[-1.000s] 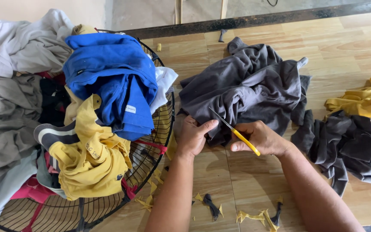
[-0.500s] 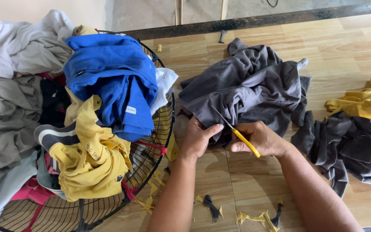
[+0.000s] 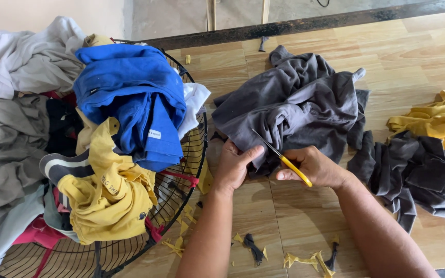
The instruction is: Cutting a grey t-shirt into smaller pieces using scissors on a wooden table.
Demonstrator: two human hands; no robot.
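Note:
A crumpled dark grey garment lies on the wooden table in front of me. My left hand grips its near edge, thumb on top of the cloth. My right hand holds yellow-handled scissors, whose blades point up and left into the grey fabric beside my left thumb. Small yellow and dark fabric scraps lie on the table below my forearms.
A round black wire fan guard at the left carries a heap of clothes: blue, yellow, white and grey. More dark grey pieces and a yellow garment lie at the right.
My left hand has shifted its hold slightly on the grey cloth edge, and the scissors have edged a little further into the fabric. The piles have not moved.

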